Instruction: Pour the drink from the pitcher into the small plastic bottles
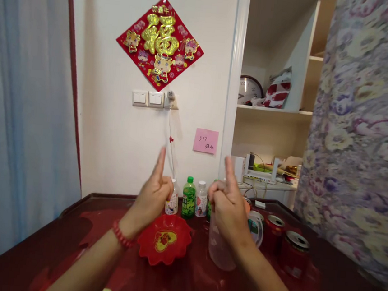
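Observation:
My left hand (152,196) is raised above the red scalloped plate (182,237), its index finger stretched straight up and the other fingers curled in. A red beaded bracelet circles that wrist. To the right, my right hand (228,203) mirrors the pose, index finger up and the rest folded. It is in front of a clear plastic pitcher (220,252), hiding much of it; I see no grip on the handle. Nothing shows in either hand. Between the hands stand a green-capped bottle (188,199) and a white-capped bottle (201,200); another white-capped bottle (172,202) is partly behind my left hand.
Red cans (295,254) stand on the right of the dark red table (103,246). Behind are a wall with a pink note (205,141) and a red diamond decoration (160,43). Shelves hold a clock (249,90) and a white router (261,174). Curtains hang at both sides.

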Demonstrator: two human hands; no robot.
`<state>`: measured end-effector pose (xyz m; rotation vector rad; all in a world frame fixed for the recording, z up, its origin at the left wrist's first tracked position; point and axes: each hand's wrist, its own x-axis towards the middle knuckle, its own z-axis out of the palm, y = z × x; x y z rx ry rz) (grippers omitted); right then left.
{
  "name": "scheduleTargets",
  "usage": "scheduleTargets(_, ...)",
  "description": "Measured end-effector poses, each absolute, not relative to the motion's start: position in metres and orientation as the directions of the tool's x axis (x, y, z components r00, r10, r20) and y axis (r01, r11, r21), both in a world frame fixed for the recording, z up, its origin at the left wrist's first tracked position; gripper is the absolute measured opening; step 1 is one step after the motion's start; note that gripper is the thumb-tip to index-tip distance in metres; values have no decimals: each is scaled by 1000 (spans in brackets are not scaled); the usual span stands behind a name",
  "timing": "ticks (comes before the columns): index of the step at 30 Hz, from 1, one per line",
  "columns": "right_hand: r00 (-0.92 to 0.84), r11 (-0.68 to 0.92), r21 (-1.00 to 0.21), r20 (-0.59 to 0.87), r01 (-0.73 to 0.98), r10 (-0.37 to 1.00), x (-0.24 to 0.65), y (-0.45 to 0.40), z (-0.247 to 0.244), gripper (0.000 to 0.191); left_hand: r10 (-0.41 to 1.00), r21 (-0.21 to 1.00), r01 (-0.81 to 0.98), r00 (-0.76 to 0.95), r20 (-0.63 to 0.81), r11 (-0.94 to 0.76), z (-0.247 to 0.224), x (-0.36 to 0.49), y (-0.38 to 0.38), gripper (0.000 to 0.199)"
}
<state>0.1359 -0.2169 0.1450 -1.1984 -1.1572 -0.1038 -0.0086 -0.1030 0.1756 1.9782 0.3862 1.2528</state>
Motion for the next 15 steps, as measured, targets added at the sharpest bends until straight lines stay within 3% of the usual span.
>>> scheduleTargets(2, 474, 460, -686, 725, 564, 500, 133, -207, 140, 75, 595, 798, -152, 588, 547, -583, 166, 4, -94, 87)
scheduleTargets(4, 481, 491, -716, 697, 496, 531, 134, -201, 134, 82, 593, 831, -175, 624, 508, -528, 156, 8, -87, 87)
scheduleTargets(15, 501, 496, -771, 637, 399, 586, 142, -190, 115, 82, 597, 875, -179, 669, 444, -450, 140, 8, -74, 90)
